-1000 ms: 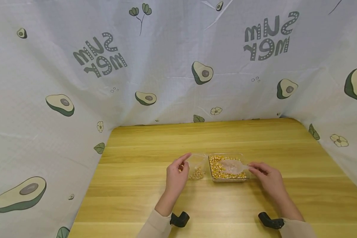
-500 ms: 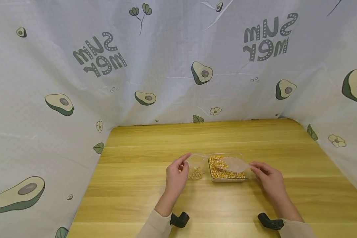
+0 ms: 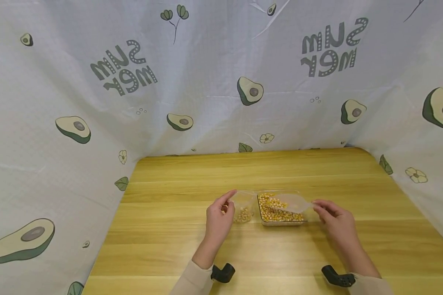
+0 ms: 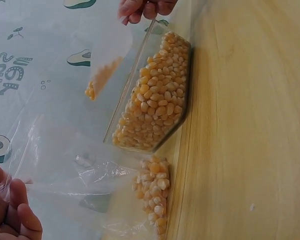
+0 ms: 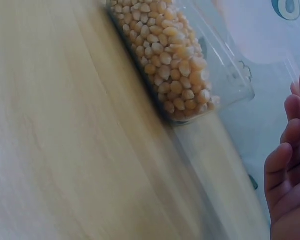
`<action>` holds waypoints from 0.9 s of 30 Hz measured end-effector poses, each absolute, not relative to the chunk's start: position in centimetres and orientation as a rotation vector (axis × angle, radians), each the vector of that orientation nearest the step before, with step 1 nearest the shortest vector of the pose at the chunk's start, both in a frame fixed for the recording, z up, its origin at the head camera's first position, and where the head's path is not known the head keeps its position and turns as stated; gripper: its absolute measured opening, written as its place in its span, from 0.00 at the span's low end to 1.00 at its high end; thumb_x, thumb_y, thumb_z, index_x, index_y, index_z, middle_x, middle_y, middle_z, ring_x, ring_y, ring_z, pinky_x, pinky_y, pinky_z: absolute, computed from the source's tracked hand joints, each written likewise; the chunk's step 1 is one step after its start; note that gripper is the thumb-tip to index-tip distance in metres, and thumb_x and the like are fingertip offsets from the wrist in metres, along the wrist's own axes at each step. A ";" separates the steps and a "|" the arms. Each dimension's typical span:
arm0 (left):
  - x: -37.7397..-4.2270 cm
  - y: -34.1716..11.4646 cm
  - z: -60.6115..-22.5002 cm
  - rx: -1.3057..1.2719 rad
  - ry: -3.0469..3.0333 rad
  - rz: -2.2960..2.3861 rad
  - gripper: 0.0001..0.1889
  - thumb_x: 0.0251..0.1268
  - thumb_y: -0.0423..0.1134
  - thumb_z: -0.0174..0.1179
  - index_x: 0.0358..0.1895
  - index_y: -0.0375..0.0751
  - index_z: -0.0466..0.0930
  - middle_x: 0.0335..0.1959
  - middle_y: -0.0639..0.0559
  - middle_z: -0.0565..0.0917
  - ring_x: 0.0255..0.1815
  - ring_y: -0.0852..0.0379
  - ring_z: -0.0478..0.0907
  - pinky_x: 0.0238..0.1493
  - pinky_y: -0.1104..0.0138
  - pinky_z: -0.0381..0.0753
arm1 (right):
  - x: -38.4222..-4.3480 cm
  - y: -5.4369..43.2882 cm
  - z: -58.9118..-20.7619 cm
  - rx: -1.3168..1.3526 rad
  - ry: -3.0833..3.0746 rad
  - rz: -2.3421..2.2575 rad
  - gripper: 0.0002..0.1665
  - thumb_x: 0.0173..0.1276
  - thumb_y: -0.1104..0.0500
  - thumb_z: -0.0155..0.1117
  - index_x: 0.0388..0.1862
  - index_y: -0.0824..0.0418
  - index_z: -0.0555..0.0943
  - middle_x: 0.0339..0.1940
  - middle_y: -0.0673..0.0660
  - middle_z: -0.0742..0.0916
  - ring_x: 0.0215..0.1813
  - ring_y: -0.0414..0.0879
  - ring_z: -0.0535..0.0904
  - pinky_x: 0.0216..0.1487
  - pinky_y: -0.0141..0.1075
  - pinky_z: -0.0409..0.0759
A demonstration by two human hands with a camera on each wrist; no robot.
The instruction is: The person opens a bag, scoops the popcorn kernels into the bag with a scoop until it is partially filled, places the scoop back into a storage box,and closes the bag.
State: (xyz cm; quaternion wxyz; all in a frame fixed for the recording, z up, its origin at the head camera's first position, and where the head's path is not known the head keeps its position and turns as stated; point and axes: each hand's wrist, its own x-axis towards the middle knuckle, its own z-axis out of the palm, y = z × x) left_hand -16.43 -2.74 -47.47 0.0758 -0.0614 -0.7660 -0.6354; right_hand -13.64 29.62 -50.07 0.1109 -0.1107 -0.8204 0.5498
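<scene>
My left hand (image 3: 220, 220) pinches the rim of a clear plastic bag (image 4: 65, 160), holding its mouth up. Corn kernels (image 4: 152, 187) lie in the bottom of the bag, on the table. Just right of it stands a clear rectangular container (image 3: 283, 223), largely filled with yellow corn kernels (image 4: 157, 92). Between thumb and fingers, my right hand (image 3: 337, 224) grips the handle of a translucent white scoop (image 3: 294, 202). The scoop hangs above the container, tip toward the bag, with a small heap of kernels in it. In the right wrist view the scoop is only partly visible.
Everything rests on a wood-grain table (image 3: 280, 254). A white cloth (image 3: 214, 82) printed with avocados hangs behind and at both sides. Black mounts (image 3: 223, 273) sit on both wrists, low over the table.
The scoop has risen from among the kernels and now carries some in its front part. My right hand has shifted slightly right; my left hand keeps its place on the bag.
</scene>
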 end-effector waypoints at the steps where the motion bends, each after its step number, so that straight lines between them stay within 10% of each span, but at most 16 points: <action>1: -16.4 -2.7 -47.5 -0.181 -2.295 -1.909 0.19 0.70 0.28 0.54 0.58 0.49 0.85 0.41 0.42 0.84 0.27 0.61 0.68 0.16 0.78 0.56 | -13.6 29.6 -50.0 -0.308 -2.406 1.605 0.18 0.72 0.52 0.63 0.51 0.64 0.84 0.27 0.43 0.80 0.28 0.38 0.70 0.25 0.32 0.72; 27: -16.4 -2.5 -47.3 -0.221 -2.318 -1.866 0.21 0.69 0.27 0.54 0.61 0.44 0.82 0.38 0.40 0.83 0.28 0.63 0.69 0.19 0.79 0.61 | -13.8 26.3 -45.0 -0.084 -2.389 1.529 0.14 0.71 0.57 0.65 0.48 0.67 0.84 0.24 0.40 0.80 0.27 0.40 0.71 0.25 0.33 0.71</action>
